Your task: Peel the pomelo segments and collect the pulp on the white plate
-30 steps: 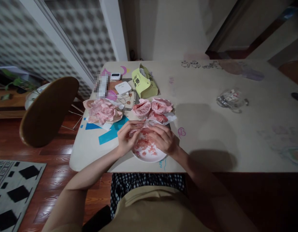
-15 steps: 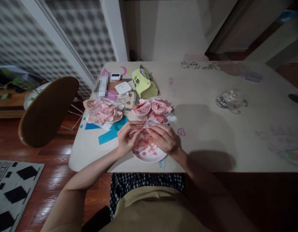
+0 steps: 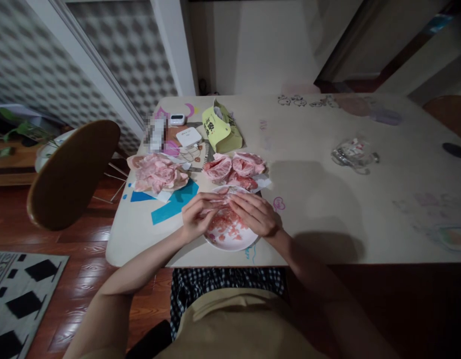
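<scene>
On my feed, the left hand [image 3: 199, 215] and right hand [image 3: 257, 215] pinch a pale pink fruit piece [image 3: 227, 198] over the plate [image 3: 248, 241]; fingers hide most of it. Done, I'd judge: loose pulp [image 3: 230, 222] plated, peel [image 3: 157, 172] heaped on the desk [image 3: 308, 192]. Remaining: that piece plus 3 chunks [image 3: 248, 164] just beyond the plate. Can't read what's under the pixelated patch [image 3: 155, 133].
</scene>
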Tool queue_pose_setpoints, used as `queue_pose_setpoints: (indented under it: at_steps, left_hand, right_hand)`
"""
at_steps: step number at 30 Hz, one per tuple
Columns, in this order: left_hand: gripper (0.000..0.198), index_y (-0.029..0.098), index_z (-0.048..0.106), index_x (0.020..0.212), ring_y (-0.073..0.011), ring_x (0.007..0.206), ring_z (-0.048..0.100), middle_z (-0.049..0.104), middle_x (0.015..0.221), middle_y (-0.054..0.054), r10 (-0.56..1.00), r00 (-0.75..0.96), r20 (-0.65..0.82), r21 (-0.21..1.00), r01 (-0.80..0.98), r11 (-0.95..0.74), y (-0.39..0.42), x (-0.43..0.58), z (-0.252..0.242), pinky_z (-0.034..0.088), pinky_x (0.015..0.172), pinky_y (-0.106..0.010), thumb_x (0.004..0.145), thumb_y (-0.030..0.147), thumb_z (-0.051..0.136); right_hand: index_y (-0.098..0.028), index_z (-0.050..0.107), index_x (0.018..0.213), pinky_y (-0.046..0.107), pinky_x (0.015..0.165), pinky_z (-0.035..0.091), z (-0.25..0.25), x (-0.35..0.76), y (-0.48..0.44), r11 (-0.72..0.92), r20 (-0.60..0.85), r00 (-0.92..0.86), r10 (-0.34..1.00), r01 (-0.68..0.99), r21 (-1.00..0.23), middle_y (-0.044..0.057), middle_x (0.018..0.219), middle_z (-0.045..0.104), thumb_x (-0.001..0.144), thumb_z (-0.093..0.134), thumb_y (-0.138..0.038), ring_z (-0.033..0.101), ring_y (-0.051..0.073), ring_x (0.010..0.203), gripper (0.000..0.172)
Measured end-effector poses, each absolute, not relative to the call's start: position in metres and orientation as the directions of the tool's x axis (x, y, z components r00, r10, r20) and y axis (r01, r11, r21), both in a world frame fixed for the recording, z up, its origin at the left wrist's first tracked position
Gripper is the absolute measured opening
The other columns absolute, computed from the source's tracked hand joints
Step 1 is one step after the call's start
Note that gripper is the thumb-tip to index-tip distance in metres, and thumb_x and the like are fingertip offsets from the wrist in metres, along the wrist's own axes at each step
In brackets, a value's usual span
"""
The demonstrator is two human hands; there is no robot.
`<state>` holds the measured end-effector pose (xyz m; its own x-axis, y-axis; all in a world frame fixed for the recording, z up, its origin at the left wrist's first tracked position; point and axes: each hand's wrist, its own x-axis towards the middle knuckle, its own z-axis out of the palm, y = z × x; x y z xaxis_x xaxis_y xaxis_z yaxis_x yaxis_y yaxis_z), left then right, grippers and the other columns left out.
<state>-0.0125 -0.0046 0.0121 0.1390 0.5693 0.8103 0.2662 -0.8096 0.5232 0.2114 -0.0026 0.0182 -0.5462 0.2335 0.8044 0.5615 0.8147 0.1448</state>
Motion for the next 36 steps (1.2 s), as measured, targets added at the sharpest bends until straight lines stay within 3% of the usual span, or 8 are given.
queue_pose_setpoints:
  at_steps: [3, 10, 18, 31, 36]
  left_hand:
    - [0.013, 0.019, 0.072, 0.099, -0.0190, 0.098, 0.077, 0.080, 0.102, -0.007, 0.589, 0.141, 0.796, 0.548, 0.245, -0.800, -0.005, -0.012, 0.012, 0.062, 0.084, -0.032, 0.092, 0.008, 0.071]
    - [0.014, 0.020, 0.073, 0.101, -0.0197, 0.099, 0.077, 0.080, 0.102, -0.008, 0.645, 0.167, 0.745, 0.617, 0.194, -0.763, -0.006, -0.010, 0.011, 0.062, 0.086, -0.034, 0.092, 0.009, 0.072]
    - [0.013, 0.019, 0.072, 0.098, -0.0191, 0.097, 0.078, 0.080, 0.100, -0.007, 0.673, 0.154, 0.723, 0.647, 0.188, -0.739, -0.006, -0.007, 0.016, 0.062, 0.085, -0.032, 0.091, 0.008, 0.073]
    - [0.004, 0.019, 0.072, 0.094, -0.0201, 0.095, 0.078, 0.080, 0.098, -0.008, 0.679, 0.137, 0.721, 0.648, 0.214, -0.731, -0.003, -0.009, 0.019, 0.062, 0.083, -0.034, 0.094, 0.015, 0.072]
    - [0.004, 0.018, 0.071, 0.092, -0.0204, 0.097, 0.078, 0.079, 0.100, -0.008, 0.723, 0.068, 0.687, 0.702, 0.194, -0.685, 0.001, -0.010, 0.019, 0.062, 0.086, -0.035, 0.093, 0.016, 0.074]
  right_hand:
    - [-0.012, 0.064, 0.139, 0.034, 0.105, 0.064, 0.022, 0.213, -0.002, 0.862, 0.776, -0.597, 0.204, 0.486, 0.148, 0.009, 0.136, 0.073, 0.100, 0.061, -0.006, 0.065, 0.020, 0.134, 0.039]
    - [-0.002, 0.067, 0.129, 0.037, 0.105, 0.064, 0.025, 0.214, -0.002, 0.878, 0.780, -0.587, 0.217, 0.467, 0.107, 0.018, 0.128, 0.075, 0.101, 0.056, -0.006, 0.065, 0.025, 0.134, 0.030]
    - [0.002, 0.059, 0.139, 0.038, 0.109, 0.062, 0.021, 0.215, -0.003, 0.913, 0.782, -0.581, 0.228, 0.407, 0.036, 0.023, 0.131, 0.073, 0.097, 0.059, -0.001, 0.063, 0.027, 0.136, 0.043]
    - [-0.007, 0.047, 0.153, 0.038, 0.108, 0.063, 0.022, 0.224, -0.002, 0.906, 0.807, -0.512, 0.295, 0.417, -0.067, 0.018, 0.141, 0.067, 0.099, 0.057, -0.002, 0.064, 0.025, 0.134, 0.056]
    - [-0.021, 0.050, 0.153, 0.041, 0.107, 0.065, 0.015, 0.229, 0.002, 0.873, 0.817, -0.450, 0.361, 0.470, -0.127, 0.008, 0.140, 0.070, 0.098, 0.062, -0.004, 0.068, 0.024, 0.130, 0.058]
